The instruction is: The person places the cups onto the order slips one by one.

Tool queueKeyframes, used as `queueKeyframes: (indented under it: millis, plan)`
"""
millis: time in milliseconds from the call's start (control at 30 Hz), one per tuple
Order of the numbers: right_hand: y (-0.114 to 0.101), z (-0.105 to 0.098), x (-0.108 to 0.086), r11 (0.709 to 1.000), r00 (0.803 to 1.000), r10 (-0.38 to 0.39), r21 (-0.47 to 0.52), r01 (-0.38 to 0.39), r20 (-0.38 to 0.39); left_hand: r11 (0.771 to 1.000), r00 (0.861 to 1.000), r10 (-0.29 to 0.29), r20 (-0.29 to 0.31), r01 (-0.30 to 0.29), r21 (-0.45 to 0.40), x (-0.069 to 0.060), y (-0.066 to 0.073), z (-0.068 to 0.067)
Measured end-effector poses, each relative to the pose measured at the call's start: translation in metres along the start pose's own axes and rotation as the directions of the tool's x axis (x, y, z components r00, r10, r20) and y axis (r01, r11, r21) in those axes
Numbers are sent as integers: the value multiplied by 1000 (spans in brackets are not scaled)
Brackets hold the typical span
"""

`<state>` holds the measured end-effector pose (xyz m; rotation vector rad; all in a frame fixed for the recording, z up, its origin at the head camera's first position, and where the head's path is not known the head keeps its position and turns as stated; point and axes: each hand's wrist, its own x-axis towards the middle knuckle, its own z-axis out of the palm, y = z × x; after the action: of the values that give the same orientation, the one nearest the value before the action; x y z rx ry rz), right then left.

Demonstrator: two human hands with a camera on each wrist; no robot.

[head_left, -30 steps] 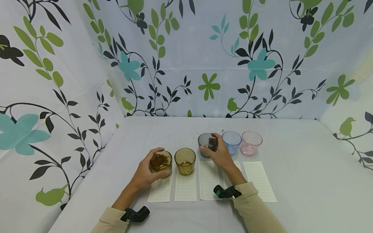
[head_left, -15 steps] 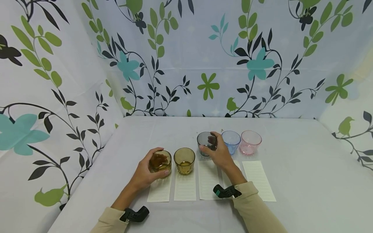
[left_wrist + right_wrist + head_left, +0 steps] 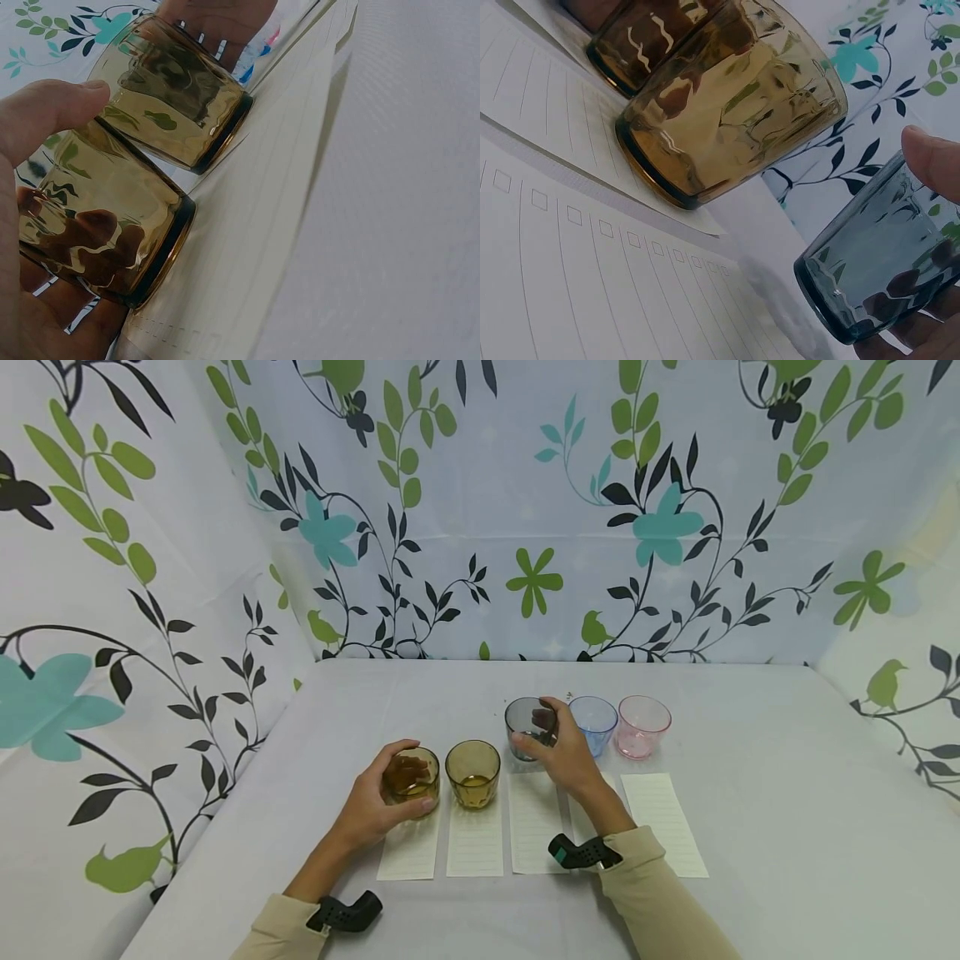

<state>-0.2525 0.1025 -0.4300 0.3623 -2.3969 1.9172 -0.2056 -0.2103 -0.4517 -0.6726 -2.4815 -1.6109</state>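
The left hand (image 3: 371,806) grips the leftmost amber glass (image 3: 420,785), its thumb at the near side and fingers round the far side. Just right of it a second amber glass (image 3: 473,777) stands upright at the top of a lined paper strip (image 3: 476,843), untouched. The right hand (image 3: 566,756) holds a grey glass (image 3: 522,718), which is behind the top of the middle strip (image 3: 534,827). In the right wrist view, this grey glass (image 3: 877,262) lies between thumb and fingers. The left wrist view shows the held amber glass (image 3: 112,217) beside the other (image 3: 165,90).
A blue glass (image 3: 596,727) and a pink glass (image 3: 643,728) stand side by side right of the grey one. Several paper strips lie in a row, the rightmost (image 3: 663,827) beyond the right wrist. A patterned cloth (image 3: 450,527) hangs behind the white table (image 3: 787,793).
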Motion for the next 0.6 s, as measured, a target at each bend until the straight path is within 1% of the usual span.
queueKeyframes:
  millis: [367,600]
  plan:
    - [-3,-2,-2,999,999,-53,-8,53,-6,1000,1000,1,3,-1,-3,0,0,0]
    - [-6,-5,-3,998,997,-68,-17,67,-22,1000,1000,-5,4,5,-4,0,0,0]
